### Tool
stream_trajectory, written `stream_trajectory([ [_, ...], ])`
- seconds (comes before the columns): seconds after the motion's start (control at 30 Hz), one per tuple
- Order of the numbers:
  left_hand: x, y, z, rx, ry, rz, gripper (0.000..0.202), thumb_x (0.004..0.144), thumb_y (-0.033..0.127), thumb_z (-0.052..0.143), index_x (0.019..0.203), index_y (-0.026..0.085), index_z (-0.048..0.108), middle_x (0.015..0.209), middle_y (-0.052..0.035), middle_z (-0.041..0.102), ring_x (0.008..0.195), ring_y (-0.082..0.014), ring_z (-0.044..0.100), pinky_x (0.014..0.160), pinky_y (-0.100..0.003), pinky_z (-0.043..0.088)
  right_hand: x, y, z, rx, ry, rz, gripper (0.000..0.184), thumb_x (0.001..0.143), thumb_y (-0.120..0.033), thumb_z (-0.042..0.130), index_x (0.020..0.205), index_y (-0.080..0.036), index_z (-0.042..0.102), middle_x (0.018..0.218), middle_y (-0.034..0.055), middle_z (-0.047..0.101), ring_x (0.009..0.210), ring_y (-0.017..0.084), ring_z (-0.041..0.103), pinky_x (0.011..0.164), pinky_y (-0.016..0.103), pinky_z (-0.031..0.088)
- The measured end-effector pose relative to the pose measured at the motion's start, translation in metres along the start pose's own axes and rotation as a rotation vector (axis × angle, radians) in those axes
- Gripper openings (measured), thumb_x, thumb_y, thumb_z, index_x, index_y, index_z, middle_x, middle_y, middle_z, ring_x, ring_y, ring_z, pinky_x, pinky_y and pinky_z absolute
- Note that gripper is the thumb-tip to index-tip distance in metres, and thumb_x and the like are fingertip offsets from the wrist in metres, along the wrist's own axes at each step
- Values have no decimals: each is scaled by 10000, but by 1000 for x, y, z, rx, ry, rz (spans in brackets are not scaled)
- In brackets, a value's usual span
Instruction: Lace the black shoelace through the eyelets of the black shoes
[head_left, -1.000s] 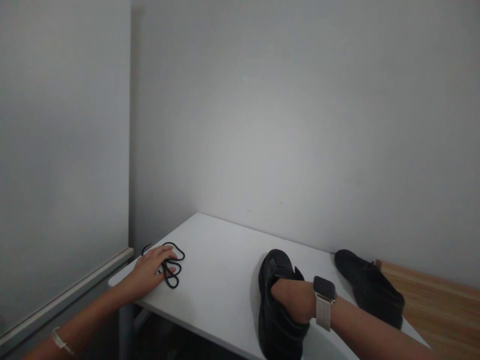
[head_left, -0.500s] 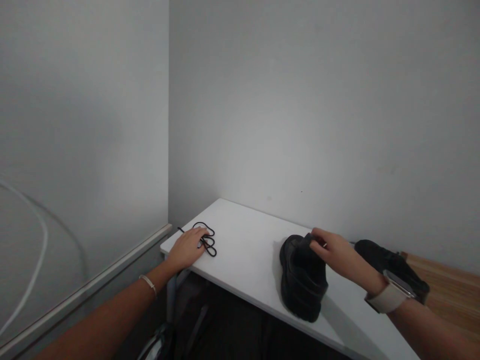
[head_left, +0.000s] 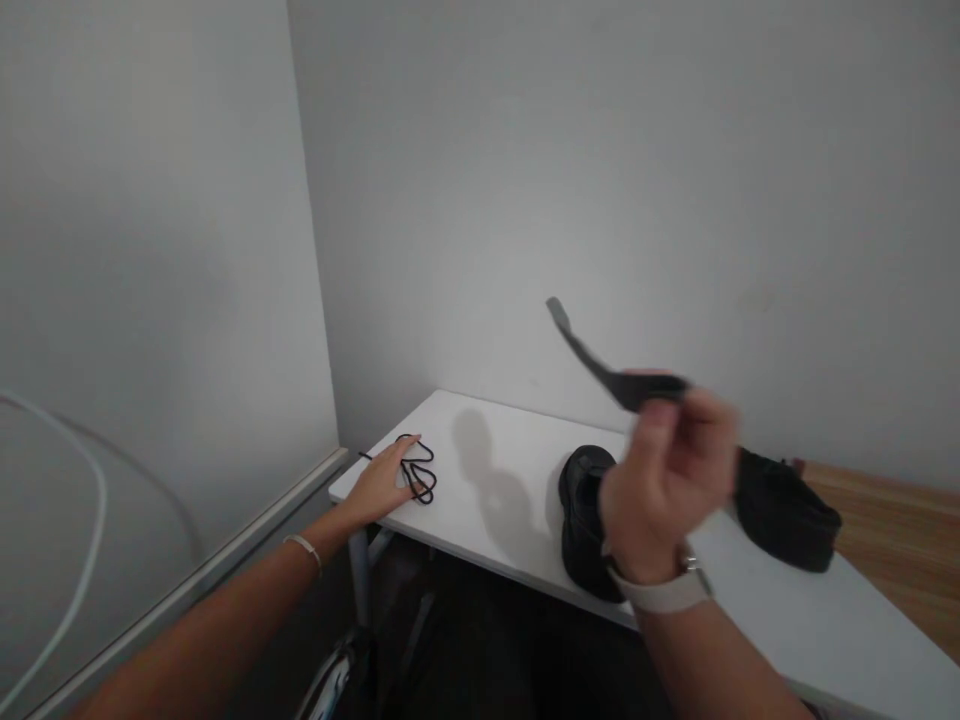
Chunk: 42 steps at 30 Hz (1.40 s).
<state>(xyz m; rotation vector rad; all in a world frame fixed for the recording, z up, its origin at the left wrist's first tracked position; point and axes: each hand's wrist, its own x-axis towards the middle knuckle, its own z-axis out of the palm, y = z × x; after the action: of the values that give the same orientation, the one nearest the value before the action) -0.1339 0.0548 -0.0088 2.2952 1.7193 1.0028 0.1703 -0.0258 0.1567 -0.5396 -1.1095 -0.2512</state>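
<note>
My right hand (head_left: pixel 667 480) is raised above the table, fingers pinched on a thin dark insole (head_left: pixel 600 365) that sticks up and to the left, blurred by motion. Below it a black shoe (head_left: pixel 585 515) stands on the white table (head_left: pixel 487 480) near its front edge. A second black shoe (head_left: pixel 784 505) lies further right on the table. My left hand (head_left: pixel 386 480) rests flat, fingers stretched out, on a coil of black shoelace (head_left: pixel 416 470) at the table's left corner.
Grey walls meet in a corner behind the table. A wooden surface (head_left: pixel 892 520) adjoins the table on the right. A white cable (head_left: pixel 67 600) loops at the far left. Something dark and shiny (head_left: pixel 337 680) sits under the table's left end.
My right hand left the black shoe and rose above the table with the insole pinched in its fingers. The left hand stayed on the shoelace.
</note>
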Motion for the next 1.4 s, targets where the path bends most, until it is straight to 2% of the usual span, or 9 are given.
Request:
stream_trajectory([
  [0.1,3,-19,2,-259,93,18,931,701,316,606,1495,124,159,1563,-170,232,1439,-310,221,1180,-469,172,-53,-25,36,66,-597,-84,162,937,-182,479,1049,-225,587,1124,76,672,1057,197,602,937,386,435],
  [0.23,8,-37,4,-393,174,-49,894,700,181,426,1505,148,39,1583,-136,177,1464,-260,163,1179,-462,194,-119,-11,74,-131,-1006,-5,185,972,-224,434,1062,-209,595,1177,79,676,1108,202,591,1055,432,323],
  [0.37,9,-36,1,-375,205,-83,709,847,187,298,1512,180,53,1579,-129,210,1461,-220,195,1177,-447,215,-156,0,79,-170,-1323,56,220,948,-351,503,1024,-189,631,1074,83,716,1056,243,629,1087,526,273],
  [0.57,7,-9,-2,-86,9,-70,466,942,496,388,1328,284,540,1528,-66,376,1459,-333,160,1144,-629,16,-128,-1,18,-83,-1171,-46,261,944,-288,512,1195,-251,574,1307,24,615,1271,189,487,1174,446,181],
  [0.67,7,3,-1,135,-129,-88,466,902,579,447,1263,329,604,1525,-50,383,1436,-390,208,1098,-704,24,-95,15,-37,-359,-911,-116,278,924,-189,485,1181,-238,578,1328,65,583,1296,238,446,1147,518,206],
  [0.77,8,9,2,239,-162,-110,503,860,633,487,1259,350,604,1535,-39,364,1424,-411,232,1081,-728,53,-75,43,-88,-672,-744,-43,377,844,-377,626,1177,-204,590,1318,145,538,1274,375,421,1055,659,263],
  [0.93,5,15,3,225,-130,-61,510,881,620,452,1251,313,623,1472,-51,464,1375,-315,383,1146,-564,205,-74,73,-115,-438,-919,160,164,842,-373,641,885,-214,633,1202,126,600,1236,347,461,978,539,437],
  [1.1,-2,20,1,177,-59,-59,464,900,596,429,1169,320,688,1358,3,589,1283,-236,515,1072,-372,399,-67,68,-59,-158,-772,346,151,876,-319,613,965,-200,641,1036,97,655,996,256,593,902,434,478],
  [1.4,-5,25,-5,153,-80,-37,430,938,501,374,1105,318,725,1271,19,643,1234,-222,565,1039,-347,436,-111,71,144,-183,-863,292,195,920,-361,541,913,-191,634,1023,86,644,995,239,544,872,377,439],
])
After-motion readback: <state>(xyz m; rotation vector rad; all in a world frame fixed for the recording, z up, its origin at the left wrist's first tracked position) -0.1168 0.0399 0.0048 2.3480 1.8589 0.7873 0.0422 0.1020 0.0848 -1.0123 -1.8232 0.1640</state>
